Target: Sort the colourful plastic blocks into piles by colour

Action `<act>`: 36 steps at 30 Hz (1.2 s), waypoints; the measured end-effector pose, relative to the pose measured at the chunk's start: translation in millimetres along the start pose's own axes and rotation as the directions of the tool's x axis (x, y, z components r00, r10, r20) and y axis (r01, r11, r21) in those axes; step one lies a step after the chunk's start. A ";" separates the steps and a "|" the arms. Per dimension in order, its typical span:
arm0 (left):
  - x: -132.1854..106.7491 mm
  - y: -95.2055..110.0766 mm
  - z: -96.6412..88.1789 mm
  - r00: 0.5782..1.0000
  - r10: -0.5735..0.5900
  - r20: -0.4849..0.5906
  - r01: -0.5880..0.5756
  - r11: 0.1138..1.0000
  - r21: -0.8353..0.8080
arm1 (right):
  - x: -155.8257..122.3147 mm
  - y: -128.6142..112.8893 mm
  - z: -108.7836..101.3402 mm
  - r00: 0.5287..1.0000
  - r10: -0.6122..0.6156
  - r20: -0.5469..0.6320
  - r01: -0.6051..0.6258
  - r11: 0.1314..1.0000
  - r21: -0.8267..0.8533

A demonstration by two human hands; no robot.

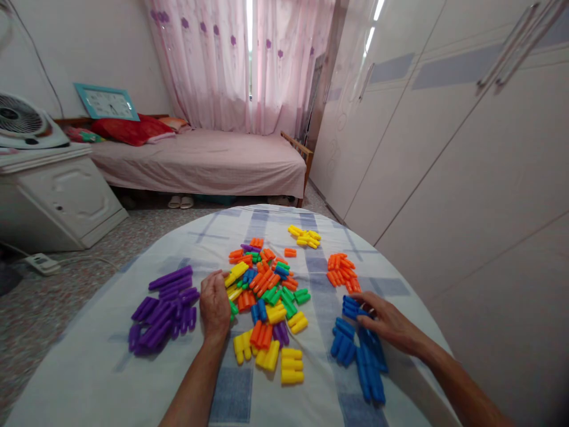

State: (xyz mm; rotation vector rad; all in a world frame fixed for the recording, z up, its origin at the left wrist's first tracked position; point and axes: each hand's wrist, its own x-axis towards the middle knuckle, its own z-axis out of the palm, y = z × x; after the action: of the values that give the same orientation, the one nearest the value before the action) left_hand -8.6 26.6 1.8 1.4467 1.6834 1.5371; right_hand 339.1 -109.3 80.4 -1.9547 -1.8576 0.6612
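Observation:
My right hand (386, 320) is at the right of the table, its thumb and fingers closed on a blue plastic building block (351, 306) at the top of a group of blue blocks (370, 373). My left hand (216, 305) rests with curled fingers at the left edge of a mixed pile of orange, green, yellow, blue and purple blocks (264, 279). Its fingertips lie against a yellow block (237, 273); whether they grip it is hidden. Just left of that hand lies a heap of purple blocks (157, 326).
Orange blocks (342, 271) form a group above the blue ones, with yellow blocks (306, 236) farther back. A checked cloth covers the round table (89, 362). Beyond stand a bed (213, 157), a cabinet with a fan (20, 121), and a white wardrobe (444, 178) along the right.

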 end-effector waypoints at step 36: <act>-2.3 -0.1 1.2 0.999 -0.052 0.010 0.053 0.996 -0.070 | 166.9 -8.4 15.2 0.930 -0.039 -0.366 -0.130 0.896 -0.424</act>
State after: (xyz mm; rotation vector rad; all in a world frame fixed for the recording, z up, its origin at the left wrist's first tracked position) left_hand -6.7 25.2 0.6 1.3605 1.6336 1.5444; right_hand 327.7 56.6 58.3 -2.2101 -1.8318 -0.1441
